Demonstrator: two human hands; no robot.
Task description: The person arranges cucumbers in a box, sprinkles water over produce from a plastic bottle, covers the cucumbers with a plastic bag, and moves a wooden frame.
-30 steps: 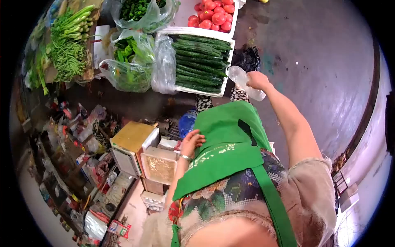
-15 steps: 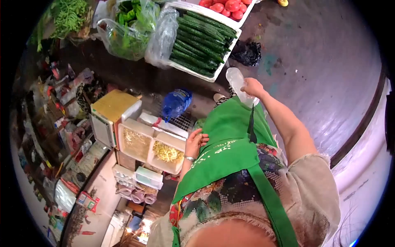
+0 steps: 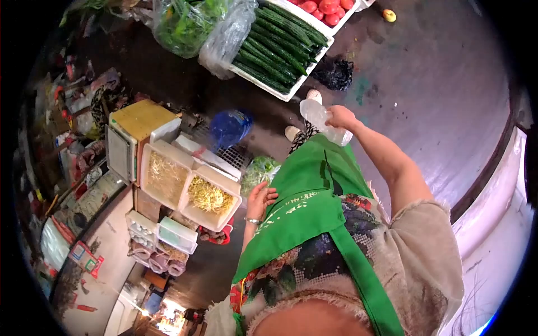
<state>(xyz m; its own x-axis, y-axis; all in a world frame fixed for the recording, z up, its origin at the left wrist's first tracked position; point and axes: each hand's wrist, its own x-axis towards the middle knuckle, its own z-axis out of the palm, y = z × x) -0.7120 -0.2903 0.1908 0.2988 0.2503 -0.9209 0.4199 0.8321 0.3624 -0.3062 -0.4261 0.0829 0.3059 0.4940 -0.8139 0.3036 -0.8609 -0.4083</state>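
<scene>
My right hand (image 3: 341, 117) is closed on a translucent plastic container (image 3: 315, 113), held tilted out beyond the green apron (image 3: 308, 207). The ends of the container show on both sides of my fingers. My left hand (image 3: 261, 200) hangs beside the apron with its fingers apart and nothing in it. Close to that hand are a bag of greens (image 3: 259, 175) and a white tub of yellow sprouts (image 3: 208, 196). Past my feet, a white foam box (image 3: 301, 85) holds several cucumbers (image 3: 280, 47).
A blue water jug (image 3: 230, 129) lies near a floor grate. Tomatoes (image 3: 328, 7) fill a box at the top. A black plastic bag (image 3: 335, 74) and a yellowish fruit (image 3: 389, 15) are on the floor. Cluttered shelves (image 3: 73, 140) line the left side.
The view has swung, so the vegetable boxes sit higher and the sprout tubs and bag of greens have come into sight. My right hand still holds the container; my left hand stays empty.
</scene>
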